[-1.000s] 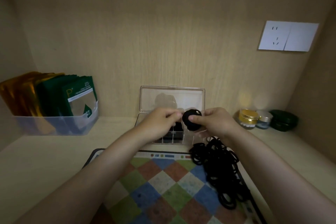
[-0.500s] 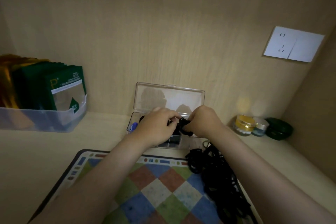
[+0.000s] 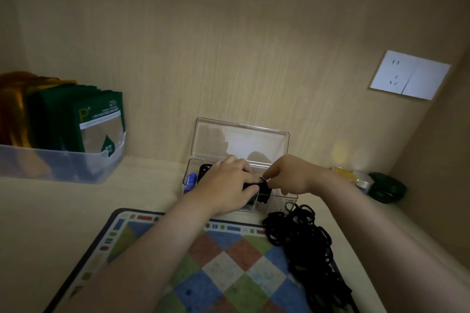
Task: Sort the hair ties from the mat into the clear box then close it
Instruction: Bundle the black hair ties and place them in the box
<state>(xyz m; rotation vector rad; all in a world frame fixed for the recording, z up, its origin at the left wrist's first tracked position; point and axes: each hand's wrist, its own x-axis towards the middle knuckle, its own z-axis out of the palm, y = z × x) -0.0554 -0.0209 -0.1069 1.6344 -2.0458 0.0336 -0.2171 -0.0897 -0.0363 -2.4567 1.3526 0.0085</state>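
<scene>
The clear box stands open against the back wall, its lid upright. Both hands are over its middle compartments. My left hand and my right hand together pinch a small bundle of black hair ties and hold it low in the box. More black ties and something blue lie in the left end of the box. A big pile of black hair ties lies on the right side of the checkered mat.
A clear plastic bin with green and gold packets stands at the left. Small jars and a dark green case sit at the right by the side wall. A white wall socket is on the back wall.
Both hands have moved forward and down from above the mat's far edge into the box, carrying the bundle of ties with them. The view has shifted a little to the right.
</scene>
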